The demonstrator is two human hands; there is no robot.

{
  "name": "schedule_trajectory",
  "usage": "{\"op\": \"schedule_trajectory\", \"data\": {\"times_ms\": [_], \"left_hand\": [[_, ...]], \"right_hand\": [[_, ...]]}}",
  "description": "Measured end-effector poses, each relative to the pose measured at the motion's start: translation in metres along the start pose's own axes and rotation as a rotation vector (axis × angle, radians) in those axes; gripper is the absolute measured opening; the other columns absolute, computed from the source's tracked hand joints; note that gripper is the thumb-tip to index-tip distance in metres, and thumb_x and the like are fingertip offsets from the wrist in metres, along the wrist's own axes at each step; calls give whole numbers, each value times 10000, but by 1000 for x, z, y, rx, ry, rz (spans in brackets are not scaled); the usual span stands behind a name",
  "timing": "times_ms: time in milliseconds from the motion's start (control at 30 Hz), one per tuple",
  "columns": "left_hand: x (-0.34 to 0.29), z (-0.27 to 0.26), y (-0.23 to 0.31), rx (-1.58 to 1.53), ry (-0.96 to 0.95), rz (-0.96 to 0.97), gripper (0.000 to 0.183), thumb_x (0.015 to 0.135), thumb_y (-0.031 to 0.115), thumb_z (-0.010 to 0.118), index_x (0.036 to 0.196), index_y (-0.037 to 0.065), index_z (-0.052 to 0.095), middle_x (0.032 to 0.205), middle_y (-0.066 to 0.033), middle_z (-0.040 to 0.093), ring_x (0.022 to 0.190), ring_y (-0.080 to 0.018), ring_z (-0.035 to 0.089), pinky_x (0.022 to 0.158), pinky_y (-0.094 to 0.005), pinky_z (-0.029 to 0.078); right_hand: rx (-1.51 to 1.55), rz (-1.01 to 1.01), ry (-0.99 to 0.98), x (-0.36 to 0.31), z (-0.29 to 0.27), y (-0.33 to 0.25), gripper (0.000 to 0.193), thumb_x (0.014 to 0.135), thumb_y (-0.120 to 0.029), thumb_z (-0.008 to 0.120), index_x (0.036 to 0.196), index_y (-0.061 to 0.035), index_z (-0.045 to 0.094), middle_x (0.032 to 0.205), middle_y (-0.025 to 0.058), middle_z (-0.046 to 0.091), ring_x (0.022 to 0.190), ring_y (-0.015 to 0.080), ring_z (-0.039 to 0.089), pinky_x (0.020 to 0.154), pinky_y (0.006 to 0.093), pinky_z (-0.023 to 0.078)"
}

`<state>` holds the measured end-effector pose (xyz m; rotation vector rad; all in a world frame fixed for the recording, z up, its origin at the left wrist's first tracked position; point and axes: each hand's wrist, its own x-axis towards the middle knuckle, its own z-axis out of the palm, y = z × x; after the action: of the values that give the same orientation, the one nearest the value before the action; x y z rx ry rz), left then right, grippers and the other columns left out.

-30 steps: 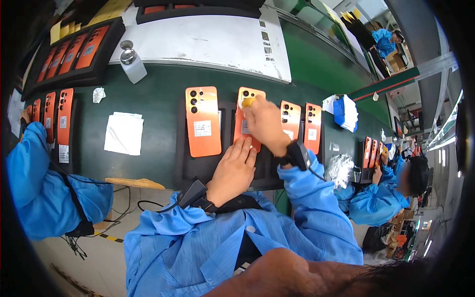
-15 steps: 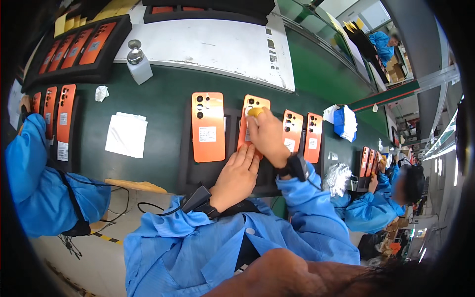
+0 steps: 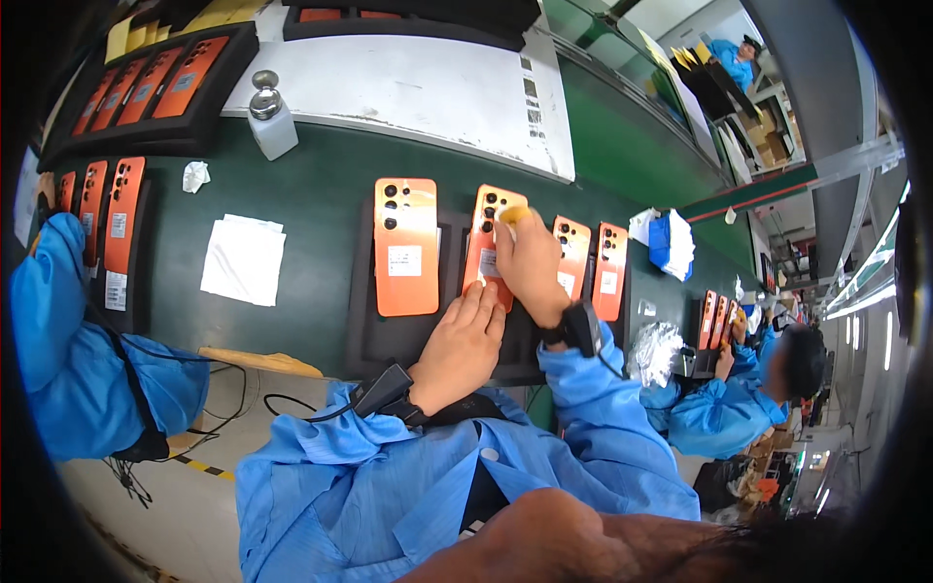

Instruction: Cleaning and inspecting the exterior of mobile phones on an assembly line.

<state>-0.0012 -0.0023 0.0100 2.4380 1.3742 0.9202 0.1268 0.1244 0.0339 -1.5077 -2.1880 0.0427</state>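
My left hand lies nearly flat, fingers extended and close together, their tips on the near end of the orange phone. My right hand is curled over that phone's right edge, fingers drawn together; a small yellow piece sits at their tips beside the camera lenses. Whether I am pinching it or wearing it on a finger, I cannot tell.

The phone rests back up in the black tray, at the tabletop's near edge, its lenses toward the far edge. Its pale label shows between my two hands. Another orange phone lies toward the tray's left edge, apart from my fingers. Just right of my right hand is a third phone, partly hidden by it, with a fourth phone near the tray's right edge.
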Motion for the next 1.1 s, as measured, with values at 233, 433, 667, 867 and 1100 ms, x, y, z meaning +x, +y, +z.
{"op": "schedule_trajectory", "data": {"times_ms": [233,433,667,867,1100], "left_hand": [[-3,-2,-3,-45,17,-17,442,836,156,620,1204,-89,611,1360,-300,529,1308,-426,474,1087,-465,396],[-8,-1,-3,-9,46,2,459,823,167,676,1213,-66,612,1350,-255,536,1308,-405,467,1102,-456,382],[-20,-25,-7,-134,154,-76,473,808,165,702,1227,-36,615,1309,-242,534,1303,-423,441,1103,-532,352],[-31,-31,-20,-35,-6,-166,527,833,234,697,1275,-33,588,1349,-279,495,1333,-462,413,1141,-561,306],[-34,-31,-24,18,55,-171,506,846,247,684,1265,-25,602,1418,-321,451,1348,-471,414,1119,-548,342]], "right_hand": [[-60,-11,51,29,11,0,156,923,-172,610,907,-17,605,893,184,634,728,416,652,625,500,520],[-58,-86,21,9,1,-3,153,901,-164,638,883,-14,608,871,174,627,700,402,645,606,492,517],[203,-360,40,22,0,-72,122,877,-146,657,955,-53,671,845,139,619,681,364,638,607,445,525],[44,-484,-110,32,47,-110,98,858,-134,655,861,-38,636,829,132,608,657,326,648,564,422,529],[44,-339,-59,66,57,-107,144,896,-182,637,904,-38,653,888,136,619,676,337,658,582,462,532]]}}
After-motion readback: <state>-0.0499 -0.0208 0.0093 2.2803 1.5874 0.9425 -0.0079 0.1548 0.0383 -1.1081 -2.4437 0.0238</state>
